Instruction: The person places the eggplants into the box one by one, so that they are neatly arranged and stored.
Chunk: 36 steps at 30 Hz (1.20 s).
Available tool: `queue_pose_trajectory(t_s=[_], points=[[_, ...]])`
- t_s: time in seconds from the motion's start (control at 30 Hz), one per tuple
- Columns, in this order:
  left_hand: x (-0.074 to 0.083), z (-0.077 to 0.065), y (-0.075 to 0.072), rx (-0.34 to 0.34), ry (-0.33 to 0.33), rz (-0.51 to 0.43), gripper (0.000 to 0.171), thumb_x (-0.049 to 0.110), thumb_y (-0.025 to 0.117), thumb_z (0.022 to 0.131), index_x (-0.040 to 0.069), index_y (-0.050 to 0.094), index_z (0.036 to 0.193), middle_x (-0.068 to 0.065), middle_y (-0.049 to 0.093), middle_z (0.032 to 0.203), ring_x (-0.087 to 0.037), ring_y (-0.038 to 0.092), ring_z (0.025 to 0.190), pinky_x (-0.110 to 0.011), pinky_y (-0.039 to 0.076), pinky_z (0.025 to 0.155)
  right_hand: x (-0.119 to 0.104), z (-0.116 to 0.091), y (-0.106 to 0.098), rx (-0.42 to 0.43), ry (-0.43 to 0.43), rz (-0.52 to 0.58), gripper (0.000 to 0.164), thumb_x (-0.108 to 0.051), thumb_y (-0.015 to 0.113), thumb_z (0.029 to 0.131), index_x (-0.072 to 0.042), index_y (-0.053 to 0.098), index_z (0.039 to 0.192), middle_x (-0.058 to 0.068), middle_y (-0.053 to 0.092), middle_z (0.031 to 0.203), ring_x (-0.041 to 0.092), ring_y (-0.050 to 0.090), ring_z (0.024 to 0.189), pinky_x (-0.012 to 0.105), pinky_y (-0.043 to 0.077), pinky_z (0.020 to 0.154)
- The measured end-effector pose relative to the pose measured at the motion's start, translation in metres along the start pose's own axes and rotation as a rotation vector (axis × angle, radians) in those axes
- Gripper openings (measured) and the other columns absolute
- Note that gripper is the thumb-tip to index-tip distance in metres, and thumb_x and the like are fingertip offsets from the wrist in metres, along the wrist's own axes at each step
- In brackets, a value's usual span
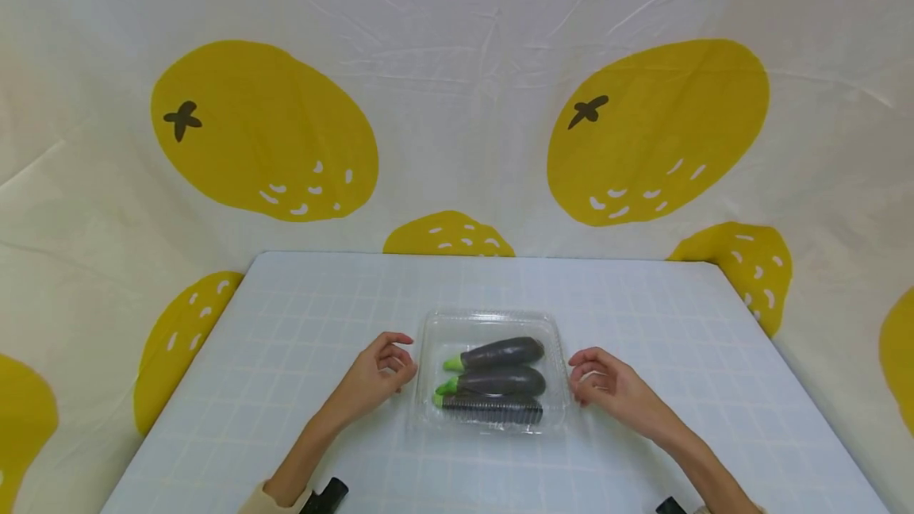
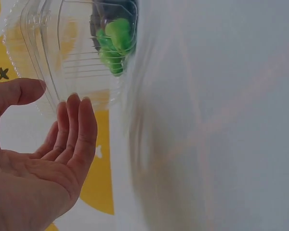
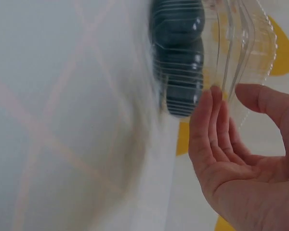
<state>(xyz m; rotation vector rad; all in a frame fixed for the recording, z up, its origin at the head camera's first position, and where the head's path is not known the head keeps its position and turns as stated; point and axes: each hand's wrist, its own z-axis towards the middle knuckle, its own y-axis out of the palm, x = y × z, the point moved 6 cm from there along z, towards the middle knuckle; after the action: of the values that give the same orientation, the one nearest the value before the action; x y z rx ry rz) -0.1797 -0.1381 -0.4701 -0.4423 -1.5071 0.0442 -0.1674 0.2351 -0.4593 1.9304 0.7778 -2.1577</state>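
A clear plastic container (image 1: 493, 324) with ribbed walls sits on the table in the head view. Three dark eggplants lie in it, stacked front to back: the far eggplant (image 1: 503, 352), the middle eggplant (image 1: 500, 381) and the near eggplant (image 1: 493, 409), seen through the ribbed front wall. Their green stems point left. My left hand (image 1: 378, 371) is at the left side, fingers loosely bent, fingertips right by the wall. Mirroring it, my right hand (image 1: 610, 387) is at the right wall. Both wrist views show thumb and fingers apart, fingertips close to the plastic.
A pale checked cloth covers the table (image 1: 321, 292), whose far edge meets a white curtain (image 1: 457, 101) printed with big yellow fruit shapes. Black wrist devices, such as the left one (image 1: 324, 496), show at the bottom edge of the head view.
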Motion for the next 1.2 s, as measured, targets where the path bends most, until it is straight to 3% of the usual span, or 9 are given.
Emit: queue_pose_trajectory(t_s=[0.2, 0.43, 0.57, 0.77, 0.93, 1.07, 1.2], points=[[-0.003, -0.008, 0.003, -0.051, -0.02, 0.004, 0.041, 0.016, 0.073, 0.097, -0.003, 0.055, 0.13, -0.011, 0.067, 0.1, -0.022, 0.065, 0.082, -0.029, 0.058, 0.067, 0.001, -0.007, 0.005, -0.014, 0.038, -0.03, 0.029, -0.002, 0.063, 0.1, 0.011, 0.049, 0.123, 0.017, 0.06, 0.1, 0.025, 0.067, 0.08, 0.034, 0.06, 0.074], [-0.003, -0.016, 0.005, -0.151, -0.009, 0.008, 0.024, 0.016, 0.068, 0.1, -0.006, 0.067, 0.111, -0.014, 0.071, 0.087, -0.021, 0.067, 0.074, -0.03, 0.057, 0.063, 0.005, -0.017, 0.01, -0.086, 0.072, -0.047, 0.029, -0.01, 0.062, 0.103, 0.01, 0.054, 0.122, 0.015, 0.064, 0.097, 0.016, 0.066, 0.084, 0.03, 0.059, 0.076], [-0.005, -0.022, 0.008, -0.245, -0.008, 0.004, 0.021, 0.016, 0.066, 0.101, -0.005, 0.07, 0.102, -0.014, 0.07, 0.083, -0.02, 0.065, 0.07, -0.03, 0.057, 0.063, 0.008, -0.023, 0.013, -0.168, 0.059, -0.02, 0.025, -0.009, 0.06, 0.104, 0.009, 0.058, 0.121, 0.017, 0.068, 0.097, 0.017, 0.067, 0.085, 0.029, 0.058, 0.077], [-0.008, -0.029, 0.016, -0.406, 0.003, -0.072, 0.024, 0.016, 0.066, 0.101, -0.007, 0.07, 0.096, -0.021, 0.07, 0.083, -0.016, 0.064, 0.07, -0.029, 0.057, 0.065, 0.013, -0.027, 0.021, -0.266, 0.067, 0.04, 0.017, -0.009, 0.057, 0.106, 0.003, 0.067, 0.11, 0.022, 0.069, 0.09, 0.022, 0.068, 0.082, 0.031, 0.058, 0.078], [-0.01, -0.032, 0.022, -0.511, 0.033, -0.114, 0.025, 0.016, 0.065, 0.101, -0.007, 0.071, 0.093, -0.016, 0.071, 0.083, -0.012, 0.064, 0.073, -0.029, 0.059, 0.067, 0.02, -0.029, 0.026, -0.329, 0.108, 0.13, 0.024, -0.009, 0.053, 0.107, 0.008, 0.069, 0.105, 0.011, 0.073, 0.085, 0.014, 0.069, 0.081, 0.03, 0.058, 0.081], [-0.013, -0.032, 0.023, -0.541, 0.026, -0.155, 0.026, 0.015, 0.064, 0.102, -0.009, 0.071, 0.093, -0.007, 0.071, 0.083, -0.011, 0.064, 0.073, -0.028, 0.059, 0.068, 0.024, -0.03, 0.029, -0.345, 0.124, 0.199, 0.028, -0.009, 0.052, 0.108, 0.013, 0.068, 0.105, 0.001, 0.074, 0.088, 0.008, 0.069, 0.083, 0.029, 0.058, 0.083], [-0.013, -0.031, 0.023, -0.545, 0.015, -0.163, 0.028, 0.016, 0.064, 0.102, -0.009, 0.071, 0.093, -0.01, 0.07, 0.083, -0.01, 0.063, 0.072, -0.026, 0.057, 0.068, 0.028, -0.029, 0.03, -0.309, 0.133, 0.221, 0.028, -0.009, 0.054, 0.106, 0.015, 0.068, 0.103, -0.001, 0.075, 0.086, 0.008, 0.07, 0.08, 0.028, 0.058, 0.082]])
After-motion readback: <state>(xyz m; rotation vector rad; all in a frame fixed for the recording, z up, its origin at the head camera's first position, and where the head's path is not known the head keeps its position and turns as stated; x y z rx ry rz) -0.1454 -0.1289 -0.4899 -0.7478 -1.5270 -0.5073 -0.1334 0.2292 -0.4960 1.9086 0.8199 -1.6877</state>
